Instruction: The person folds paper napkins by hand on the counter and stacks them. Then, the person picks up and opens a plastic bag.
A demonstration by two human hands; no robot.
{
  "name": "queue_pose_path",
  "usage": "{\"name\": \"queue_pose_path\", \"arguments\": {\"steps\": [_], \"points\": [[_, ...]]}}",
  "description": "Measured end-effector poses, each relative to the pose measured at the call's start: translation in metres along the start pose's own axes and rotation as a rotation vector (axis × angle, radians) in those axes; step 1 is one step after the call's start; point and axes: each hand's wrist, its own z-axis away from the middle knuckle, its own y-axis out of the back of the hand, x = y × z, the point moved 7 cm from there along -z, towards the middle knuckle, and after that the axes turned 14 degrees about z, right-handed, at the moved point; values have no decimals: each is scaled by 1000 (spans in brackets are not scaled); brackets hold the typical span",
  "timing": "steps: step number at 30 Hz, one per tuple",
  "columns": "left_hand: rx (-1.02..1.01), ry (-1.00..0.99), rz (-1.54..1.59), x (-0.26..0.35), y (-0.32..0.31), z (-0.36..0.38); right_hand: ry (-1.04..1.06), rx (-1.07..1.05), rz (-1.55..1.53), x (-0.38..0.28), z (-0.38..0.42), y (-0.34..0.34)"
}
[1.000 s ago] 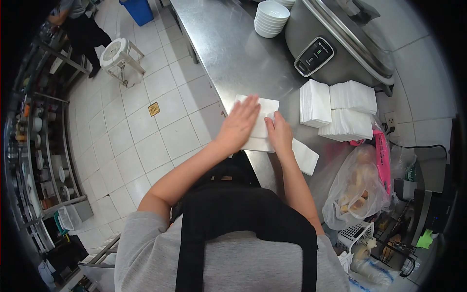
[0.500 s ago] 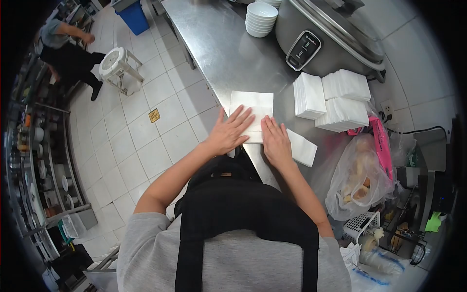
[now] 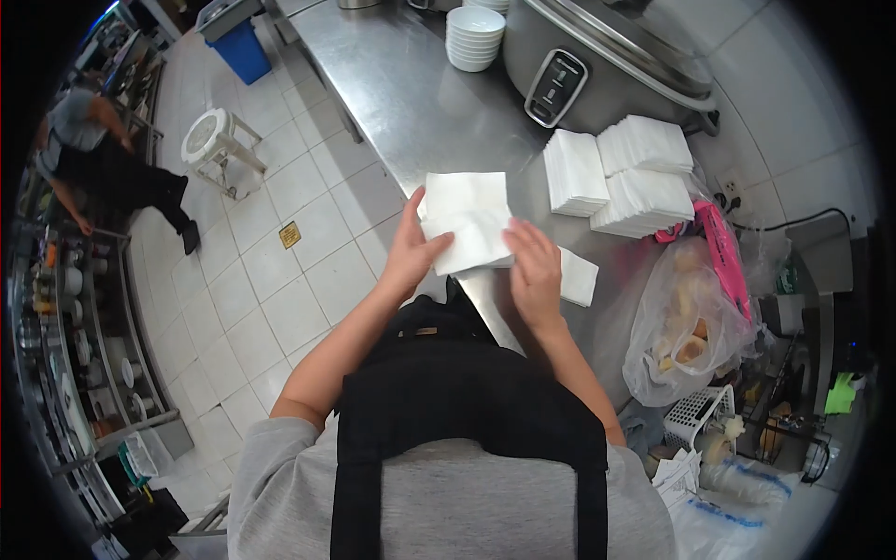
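A white paper napkin [image 3: 467,201] is held above the near edge of the steel counter [image 3: 401,103]. My left hand [image 3: 411,254] grips its left side, thumb on top and fingers behind. At the right edge, my right hand [image 3: 536,275] has its fingertips closed on the napkin; its thumb is hidden. More white paper shows just below the held one. To the right of my right hand lies a folded napkin [image 3: 580,279] on the counter. Farther right stand stacks of folded napkins [image 3: 644,199].
Behind the stacks is a large grey cooker [image 3: 611,79], with stacked white bowls [image 3: 473,42] beside it. A plastic bag of bread [image 3: 686,327] sits at the right. On the tiled floor are a white stool [image 3: 219,140] and a blue bin [image 3: 239,51]. A co-worker [image 3: 103,154] stands by the left shelves.
My hands were pressing flat on the napkin on the counter; now they hold it raised, with my left fingers wrapped round its edge. The co-worker has shifted toward the left shelves.
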Motion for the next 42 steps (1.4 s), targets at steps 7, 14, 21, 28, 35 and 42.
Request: {"name": "queue_pose_path", "arguments": {"steps": [7,14,21,28,35,42], "points": [[-411,-224,-201,-27,-101,-31,-872,-41,-921,121,47,15],[-502,-197,-779,-61,-131,-52,-862,-45,-446,166,89,18],[-532,-311,-947,-80,-130,-62,-881,-41,-140,160,96,13],[-658,-741,-1152,-62,-146,-32,-570,17,120,137,81,37],[-966,-516,-1568,-81,-160,-21,-193,-680,218,115,52,27],[-922,-510,-1547,-94,-148,-22,-234,-718,184,112,57,30]]}}
